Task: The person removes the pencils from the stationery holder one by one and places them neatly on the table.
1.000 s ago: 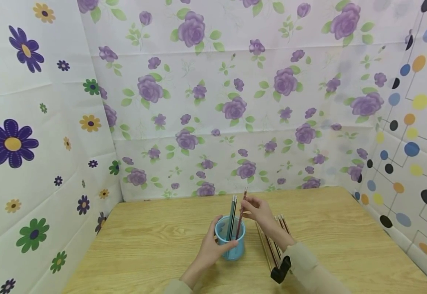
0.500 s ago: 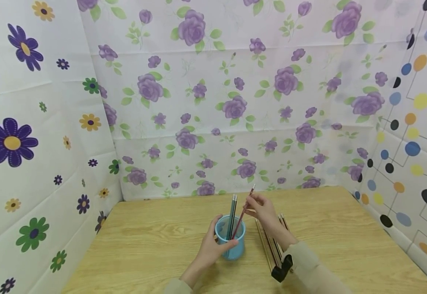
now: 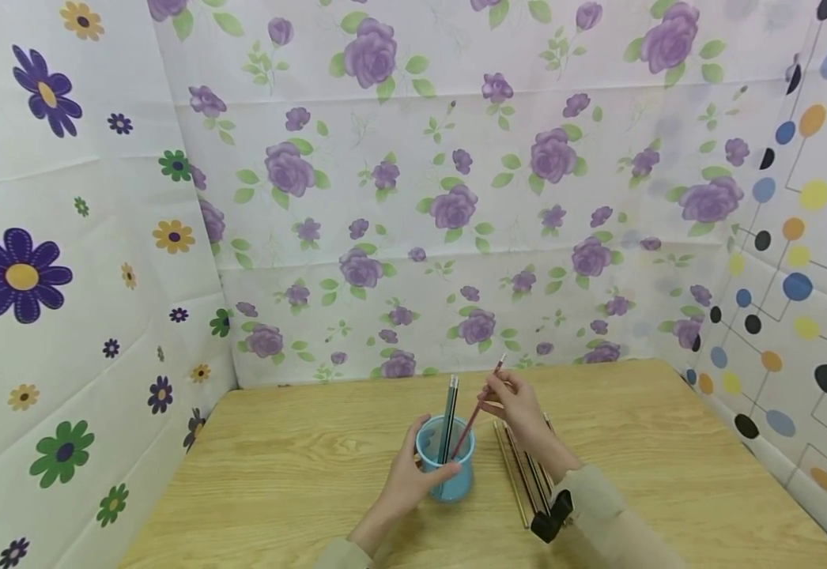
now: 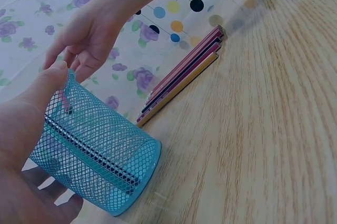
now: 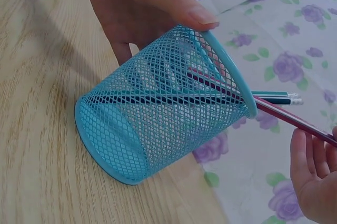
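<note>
A light-blue mesh pencil cup (image 3: 456,485) stands upright on the table, and my left hand (image 3: 408,480) grips it round the side, thumb near the rim. Inside lean a green pencil (image 3: 447,423) and a dark pencil (image 5: 276,100), eraser ends up. My right hand (image 3: 518,408), to the right of and above the cup, pinches a red pencil (image 3: 476,414) near its upper end. That pencil slants to the right, its lower part inside the cup, as the mesh shows in the right wrist view (image 5: 218,83).
Several loose pencils (image 3: 516,472) lie side by side on the wooden table (image 3: 300,466), right of the cup and partly under my right forearm. A black device (image 3: 551,518) sits at my right wrist. Patterned cloth (image 3: 399,197) walls the back and both sides.
My right hand has moved right, tilting the red pencil further to the right; its lower part stays in the cup. The left hand and cup have hardly moved.
</note>
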`<state>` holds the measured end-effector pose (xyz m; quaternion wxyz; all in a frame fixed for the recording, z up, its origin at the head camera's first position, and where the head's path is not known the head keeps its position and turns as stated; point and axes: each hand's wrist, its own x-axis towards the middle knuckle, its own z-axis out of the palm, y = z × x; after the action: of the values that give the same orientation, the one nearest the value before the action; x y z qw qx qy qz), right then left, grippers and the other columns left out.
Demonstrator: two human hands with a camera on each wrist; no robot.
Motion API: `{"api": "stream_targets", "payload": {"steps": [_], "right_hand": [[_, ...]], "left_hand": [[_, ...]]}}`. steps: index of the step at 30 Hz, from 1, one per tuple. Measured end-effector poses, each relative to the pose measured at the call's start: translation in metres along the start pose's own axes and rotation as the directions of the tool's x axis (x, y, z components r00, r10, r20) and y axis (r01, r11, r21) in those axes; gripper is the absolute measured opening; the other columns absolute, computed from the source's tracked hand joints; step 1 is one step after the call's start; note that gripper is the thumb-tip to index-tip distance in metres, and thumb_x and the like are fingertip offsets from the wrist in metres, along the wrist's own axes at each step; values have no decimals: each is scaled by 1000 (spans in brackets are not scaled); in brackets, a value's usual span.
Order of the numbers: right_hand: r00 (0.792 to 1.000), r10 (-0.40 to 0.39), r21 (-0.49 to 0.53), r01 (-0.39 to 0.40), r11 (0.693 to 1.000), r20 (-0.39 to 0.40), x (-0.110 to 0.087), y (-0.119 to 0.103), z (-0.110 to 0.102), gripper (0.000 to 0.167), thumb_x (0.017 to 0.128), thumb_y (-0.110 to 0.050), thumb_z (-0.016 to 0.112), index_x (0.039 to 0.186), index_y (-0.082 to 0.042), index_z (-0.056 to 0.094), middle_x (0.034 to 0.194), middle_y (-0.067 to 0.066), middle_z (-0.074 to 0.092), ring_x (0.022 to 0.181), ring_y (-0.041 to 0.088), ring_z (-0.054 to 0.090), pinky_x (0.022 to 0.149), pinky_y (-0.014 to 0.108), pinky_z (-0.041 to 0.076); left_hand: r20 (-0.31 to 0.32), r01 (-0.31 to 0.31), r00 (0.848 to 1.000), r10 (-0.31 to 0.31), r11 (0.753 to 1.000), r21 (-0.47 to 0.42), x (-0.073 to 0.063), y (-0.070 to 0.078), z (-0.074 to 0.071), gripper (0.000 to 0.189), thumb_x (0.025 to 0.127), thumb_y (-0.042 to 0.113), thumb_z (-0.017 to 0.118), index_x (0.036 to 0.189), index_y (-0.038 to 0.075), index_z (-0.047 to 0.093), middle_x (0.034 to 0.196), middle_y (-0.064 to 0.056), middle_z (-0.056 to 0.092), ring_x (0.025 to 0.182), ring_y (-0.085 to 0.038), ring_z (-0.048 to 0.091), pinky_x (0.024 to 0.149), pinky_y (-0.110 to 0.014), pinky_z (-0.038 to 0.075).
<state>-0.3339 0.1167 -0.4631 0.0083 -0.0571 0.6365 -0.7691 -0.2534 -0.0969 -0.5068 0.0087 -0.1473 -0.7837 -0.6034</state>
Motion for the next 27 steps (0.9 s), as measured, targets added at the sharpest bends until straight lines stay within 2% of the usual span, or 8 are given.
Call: {"api": "stream_targets", "payload": {"steps": [12, 20, 27], "right_hand": [[1000, -7, 19, 8, 1000, -17, 0, -3, -7, 25, 102, -23, 49, 113, 0, 49, 88, -1, 62, 94, 25, 65, 78, 27, 59], [999, 15, 59, -13, 998, -35, 2, -5, -13, 22, 103, -23, 48, 107, -2, 47, 89, -1, 61, 90, 20, 65, 80, 29, 59], [999, 14, 96, -9, 995, -50, 4, -10, -18, 15, 103, -20, 47, 100, -6, 48, 84, -3, 63, 81, 15, 65, 77, 28, 59]], "left_hand": [[-1, 0, 1000, 0, 1000, 1, 1, 1, 0, 88, 82, 31, 78, 151, 19, 24, 146, -17, 42, 131, -42, 42, 104, -57, 43], [14, -4, 1000, 4, 1000, 1, 0, -2, -1, 87, 84, 32, 76, 151, 18, 23, 145, -17, 41, 131, -43, 42, 104, -58, 42], [15, -2, 1000, 2, 1000, -16, 1, -1, -1, 87, 83, 29, 77, 151, 20, 23, 146, -17, 41, 131, -43, 42, 103, -60, 41]]}}
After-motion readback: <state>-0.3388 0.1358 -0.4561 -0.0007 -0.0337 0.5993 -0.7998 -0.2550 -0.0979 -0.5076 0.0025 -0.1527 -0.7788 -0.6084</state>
